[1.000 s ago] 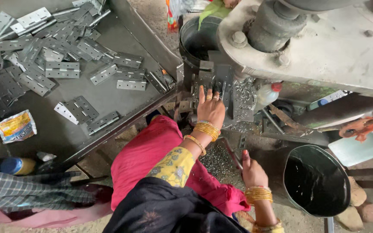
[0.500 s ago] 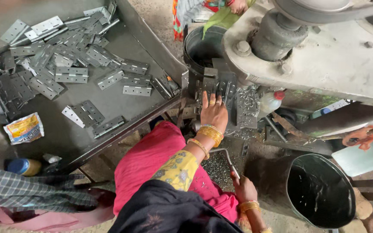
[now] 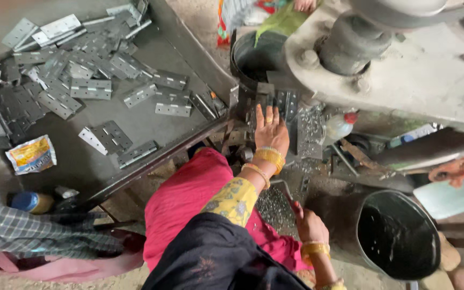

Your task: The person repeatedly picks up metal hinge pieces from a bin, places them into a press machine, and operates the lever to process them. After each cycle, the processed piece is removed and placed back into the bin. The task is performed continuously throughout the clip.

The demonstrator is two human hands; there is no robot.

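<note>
Workshop floor, gritty and littered with metal chips, seen from above a seated person in pink trousers. Landmark: the big grey press machine filling the upper right. Directly below its round column, the left hand lies flat, fingers spread and pointing up, palm down on a grey hinge plate at the press bed — gold bangles on the wrist. Lower and a little left of the press, the right hand is down near the lap, fingers curled; whether it grips anything, cannot tell. Just beside that hand, a heap of small metal scraps. Below the press, at lower right, a black bucket. Left of the press, a dark metal tray carries a loose pile of grey hinges — also a printed packet near its lower-left edge.
</note>
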